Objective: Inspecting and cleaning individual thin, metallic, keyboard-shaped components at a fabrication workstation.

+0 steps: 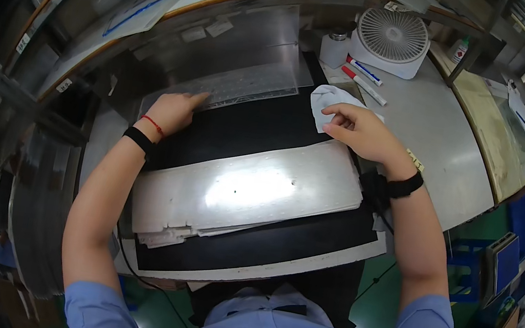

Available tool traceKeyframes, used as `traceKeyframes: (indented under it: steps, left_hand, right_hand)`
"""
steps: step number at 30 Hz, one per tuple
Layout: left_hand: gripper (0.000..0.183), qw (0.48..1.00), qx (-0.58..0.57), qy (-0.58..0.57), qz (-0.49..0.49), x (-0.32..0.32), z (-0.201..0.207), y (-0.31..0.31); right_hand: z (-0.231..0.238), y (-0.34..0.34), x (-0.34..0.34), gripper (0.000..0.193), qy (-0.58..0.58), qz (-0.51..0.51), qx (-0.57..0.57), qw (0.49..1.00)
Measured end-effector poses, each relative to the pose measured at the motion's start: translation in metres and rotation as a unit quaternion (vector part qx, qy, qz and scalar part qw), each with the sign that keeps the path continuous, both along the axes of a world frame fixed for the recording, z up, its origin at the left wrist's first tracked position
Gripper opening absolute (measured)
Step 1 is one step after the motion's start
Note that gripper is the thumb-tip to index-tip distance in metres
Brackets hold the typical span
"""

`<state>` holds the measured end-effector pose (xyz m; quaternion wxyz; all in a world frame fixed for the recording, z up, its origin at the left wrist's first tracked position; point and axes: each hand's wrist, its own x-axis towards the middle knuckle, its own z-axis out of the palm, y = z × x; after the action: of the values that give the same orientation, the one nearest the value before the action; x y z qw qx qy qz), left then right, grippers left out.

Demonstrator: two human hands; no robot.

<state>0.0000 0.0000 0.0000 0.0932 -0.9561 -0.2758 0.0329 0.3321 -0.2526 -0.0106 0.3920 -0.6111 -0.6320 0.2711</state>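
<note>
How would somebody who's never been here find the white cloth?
On the metal workbench is a black mat. Near its right edge, partly hidden by the person's right hand, is the white cloth. It looks soft and rumpled, unlike the flat, shiny metal sheets nearby.

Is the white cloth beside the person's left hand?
No, the white cloth lies by the right hand.

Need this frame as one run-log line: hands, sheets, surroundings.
left hand: index extended, near glossy panel; right hand: at white cloth, grip unclear; silvery sheets: stacked on black mat; nearby: white fan, red-capped marker
</note>
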Motion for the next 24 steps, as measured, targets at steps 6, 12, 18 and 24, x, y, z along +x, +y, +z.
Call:
traceKeyframes:
  steps: [6,12,18,24]
  left_hand:
    - [0.039,0.998,0.01,-0.056,-0.005,0.0,-0.01,0.005]
    - [0.036,0.985,-0.007,-0.134,-0.112,-0.004,-0.001,0.008]
    - [0.04,0.998,-0.036,-0.027,-0.043,0.009,-0.012,0.002]
    - [0.048,0.993,-0.08,-0.066,-0.052,0.004,0.001,0.004]
  right_hand:
    - [0.001,-0.007,0.001,0.033,0.008,-0.006,-0.002,1.0]
    - [0.002,-0.002,-0.001,0.031,0.0,-0.006,0.003,1.0]
    - [-0.002,-0.001,0.004,0.031,-0.001,-0.007,0.007,1.0]
    - [0.001,-0.001,0.001,0.031,0.0,-0.011,0.009,1.0]
